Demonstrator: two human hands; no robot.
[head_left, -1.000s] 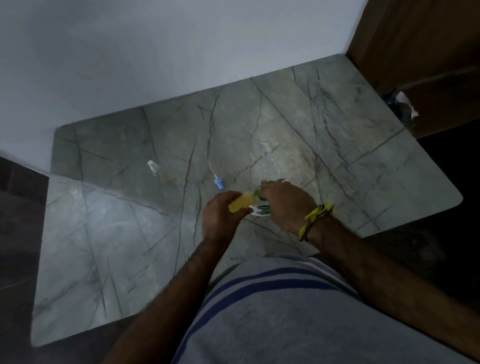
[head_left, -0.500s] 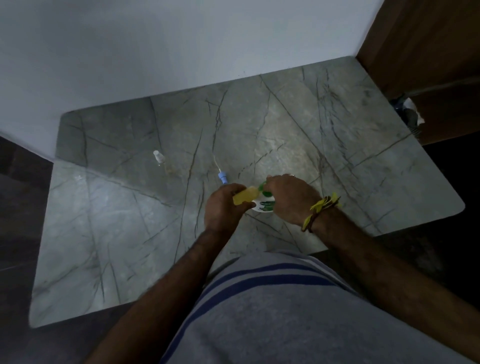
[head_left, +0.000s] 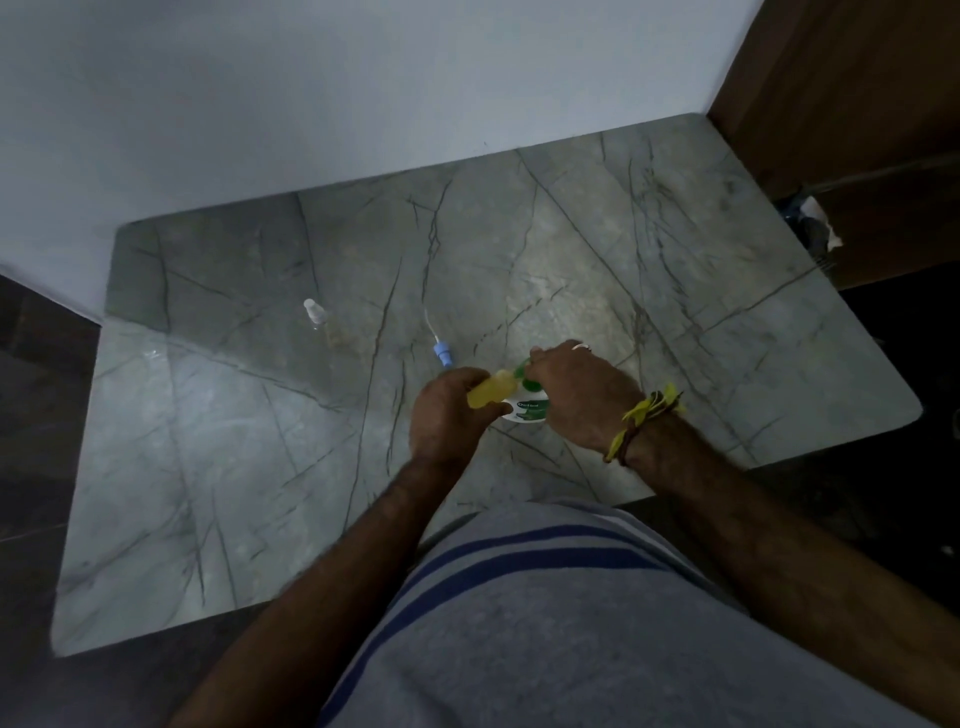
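Yellow and small, the bottle (head_left: 491, 393) sits in the left hand (head_left: 451, 415), whose fingers curl tight round its body and tip its mouth toward the right hand (head_left: 584, 397). The right hand's fingers wrap the green top of a white Dettol container (head_left: 531, 410), held right at the bottle's mouth, probably so liquid can pass between them without spilling. Just beyond the left knuckles lies a blue pump head (head_left: 442, 356) with its tube, apparently taken off to free the neck. Farther out to the left, a clear cap (head_left: 313, 312) stands on the marble table (head_left: 727, 338).
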